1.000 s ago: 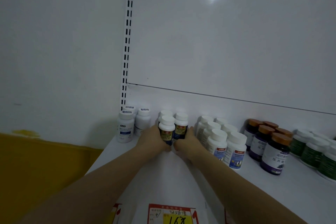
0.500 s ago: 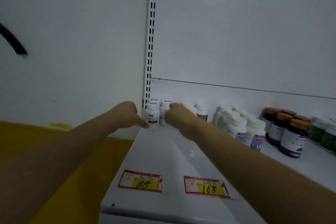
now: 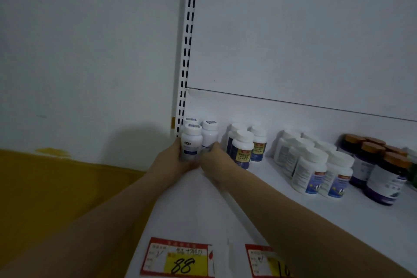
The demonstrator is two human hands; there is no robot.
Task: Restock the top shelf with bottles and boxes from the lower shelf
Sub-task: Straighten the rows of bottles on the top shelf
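On the white top shelf, three white bottles with barcode stickers on their caps stand in the far left corner. My left hand wraps the front white bottle from the left. My right hand presses the base of the white bottle beside it from the right. Both bottles stand upright on the shelf. Right of my hands stand three dark-labelled bottles with yellow panels.
Further right stand several white bottles with blue labels, then brown-capped purple bottles. A slotted upright marks the shelf's left end. Price tags 88 and a second tag sit on the front edge.
My hands left the dark-labelled bottles, swung left to the corner, and now close around the barcode-capped white bottles. The camera view shifted with them.
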